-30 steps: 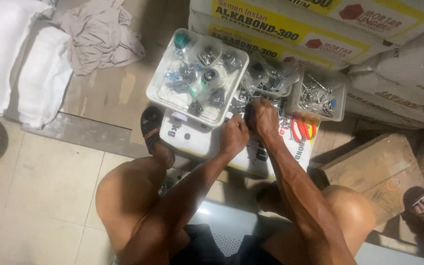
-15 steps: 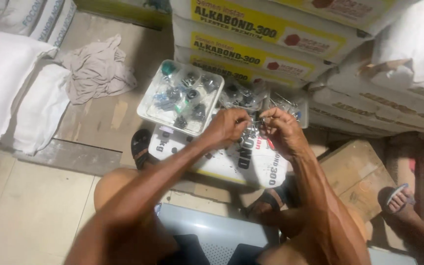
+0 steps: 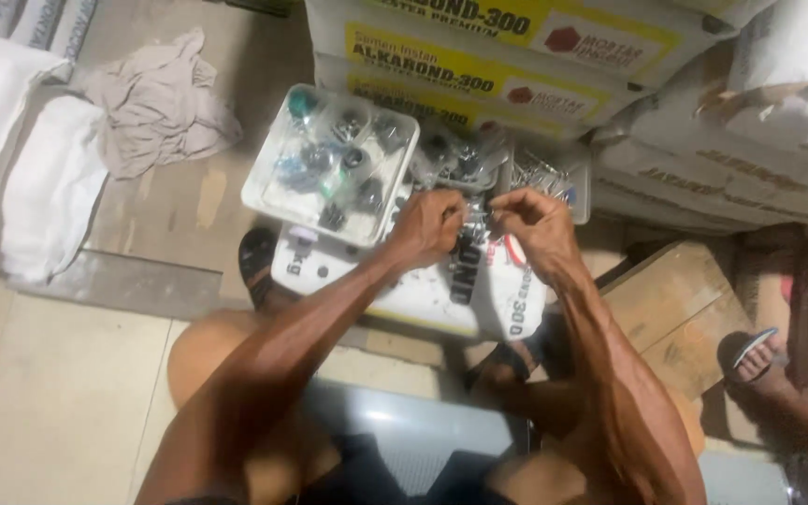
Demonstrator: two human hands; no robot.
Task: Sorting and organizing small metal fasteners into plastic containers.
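Hands [image 3: 483,224] — both pinched on small metal part [image 3: 475,217], blurred | tray [image 3: 264,187] contents unclear

Light: warm, fairly dim, even | Shadows: soft, cast under the forearms | Glare: slight sheen seen on the clear tray [image 3: 264,192] left of the left hand [image 3: 427,227] | Blur: overall softness, small parts smeared | Edges: bent outward

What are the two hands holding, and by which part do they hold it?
The left hand and the right hand pinch a small dark metal part between their fingertips, one at each end. What kind of part it is cannot be told.
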